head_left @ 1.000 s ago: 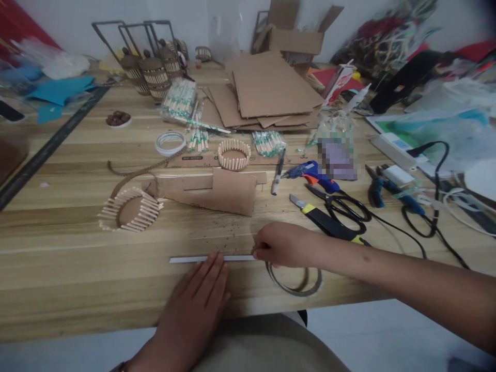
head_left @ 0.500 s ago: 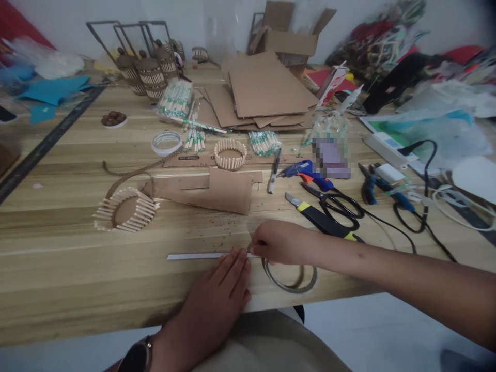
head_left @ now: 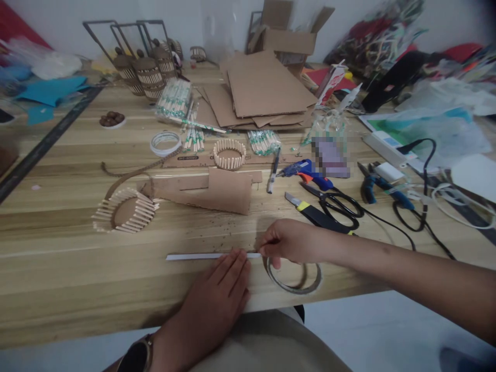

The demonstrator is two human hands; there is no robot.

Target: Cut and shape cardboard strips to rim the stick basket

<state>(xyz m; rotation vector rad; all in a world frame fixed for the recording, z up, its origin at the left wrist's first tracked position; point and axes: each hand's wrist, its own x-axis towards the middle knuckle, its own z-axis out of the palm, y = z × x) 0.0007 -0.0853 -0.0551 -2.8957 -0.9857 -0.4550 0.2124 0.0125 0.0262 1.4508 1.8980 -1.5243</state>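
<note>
Where tabletop (head_left: 93, 284) nears front edge, narrow white strip (head_left: 194, 256) lies straight and flat. Left hand (head_left: 220, 289): open, fingers laid across strip. Right hand (head_left: 287, 241): closed, pinching strip's right end; gray-brown coil (head_left: 301, 290) just below. Tape roll (head_left: 166, 152): inner print illegible. Cardboard length (head_left: 203, 159): dark printed marking (head_left: 188, 158), blurred, unreadable.

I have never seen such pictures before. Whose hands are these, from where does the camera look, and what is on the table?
There is no machine here, only a person's two bare hands. One head-worn camera looks forward and down. The left hand lies flat across a thin white strip on the wooden table. The right hand pinches it toward the right, beside a curled band. Farther back lie a knife, scissors, a glue gun, cardboard and two rings of sticks.
</note>
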